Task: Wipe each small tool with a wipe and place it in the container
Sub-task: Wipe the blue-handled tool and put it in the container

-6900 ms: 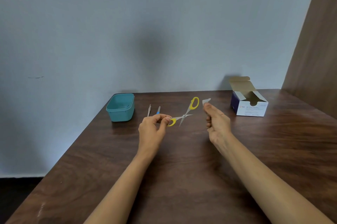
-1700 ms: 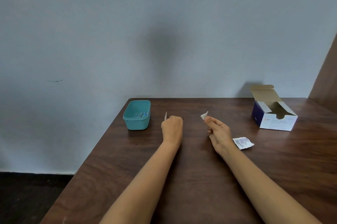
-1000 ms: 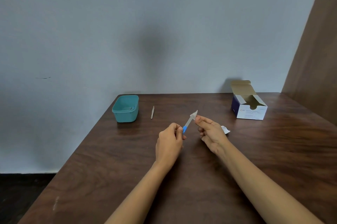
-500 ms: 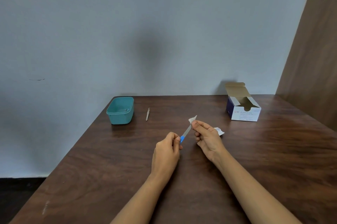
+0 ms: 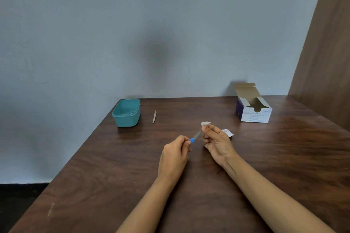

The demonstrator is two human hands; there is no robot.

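Over the dark wooden table (image 5: pixel 117 185), the left hand (image 5: pixel 175 155) pinches the blue end of a slim nail file (image 5: pixel 196 136), while the right hand (image 5: pixel 217 141) pinches a small white wipe (image 5: pixel 205 123) round the file's far tip. Just behind the right hand lies a torn wipe packet (image 5: pixel 227 132). Farther back, metal tweezers (image 5: pixel 154 116) lie beside the teal container (image 5: pixel 126 113), and an open swab box (image 5: pixel 252 106) stands well apart at the right.

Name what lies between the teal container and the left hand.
In the head view, one slim metal tool lies there, apart from both; otherwise bare tabletop.
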